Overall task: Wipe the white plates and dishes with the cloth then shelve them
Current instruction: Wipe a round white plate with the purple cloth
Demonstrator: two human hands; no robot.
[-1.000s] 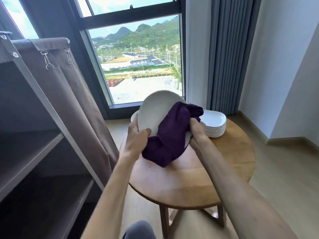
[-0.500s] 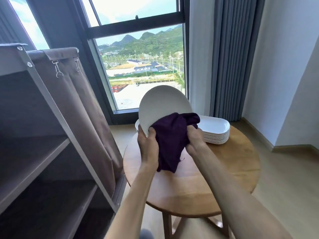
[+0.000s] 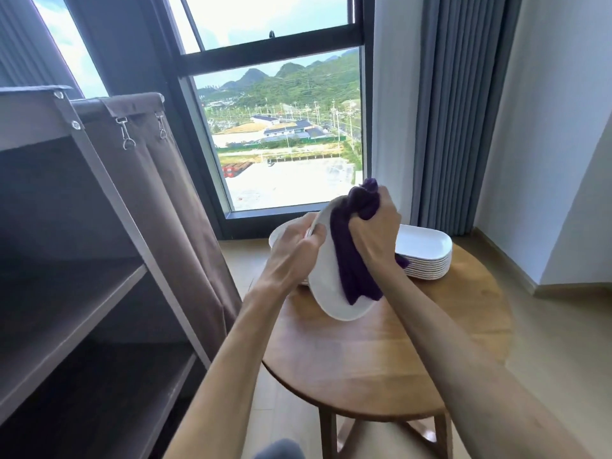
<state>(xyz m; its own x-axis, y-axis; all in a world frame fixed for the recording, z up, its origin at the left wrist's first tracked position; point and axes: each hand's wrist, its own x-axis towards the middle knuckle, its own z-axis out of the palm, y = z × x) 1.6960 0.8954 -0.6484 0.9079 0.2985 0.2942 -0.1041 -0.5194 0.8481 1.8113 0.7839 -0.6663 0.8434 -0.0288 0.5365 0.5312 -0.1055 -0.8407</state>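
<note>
Left hand (image 3: 293,251) grips the plate (image 3: 326,289) tilted above the round wooden table (image 3: 390,356); right hand (image 3: 374,231) fists the cloth (image 3: 351,260) against it. Stacked dishes (image 3: 427,256) behind, shelf (image 3: 66,293) left, window (image 3: 278,134) ahead.

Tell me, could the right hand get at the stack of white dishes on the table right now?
Probably not yet. The right hand is bunched around the purple cloth, pressed against the plate that the left hand holds. The stack sits just behind it, unblocked, but the hand is occupied.
</note>
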